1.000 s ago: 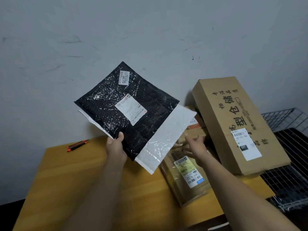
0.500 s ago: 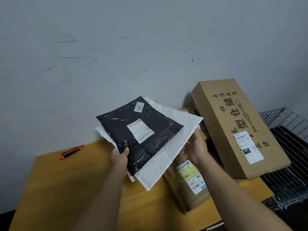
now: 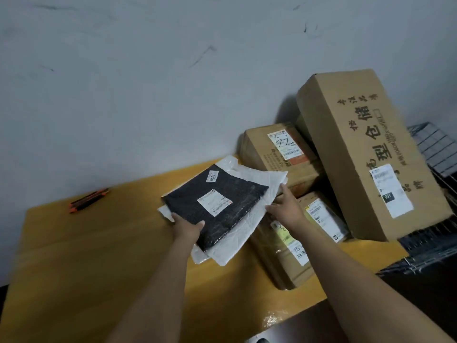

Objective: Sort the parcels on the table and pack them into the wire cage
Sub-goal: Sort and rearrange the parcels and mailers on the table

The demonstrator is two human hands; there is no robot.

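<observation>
A black bubble mailer (image 3: 222,204) with two white labels lies on top of white bubble mailers (image 3: 237,233), the stack low over the yellow table (image 3: 86,256). My left hand (image 3: 186,227) grips the stack's near left corner, thumb on the black mailer. My right hand (image 3: 284,209) touches the stack's right edge with straight fingers. A wire cage (image 3: 432,154) stands at the far right, beyond the table.
Right of the stack lie a taped brown parcel (image 3: 284,263), a cardboard box marked 5-2 (image 3: 274,154) and a long cardboard box (image 3: 366,149) leaning over them toward the cage. Orange-and-black cutters (image 3: 87,200) lie at the table's far left. A grey wall stands behind.
The mailer stack has come down from chest height to just over the table and tipped flat. My right hand has moved from the brown parcel to the stack's right edge.
</observation>
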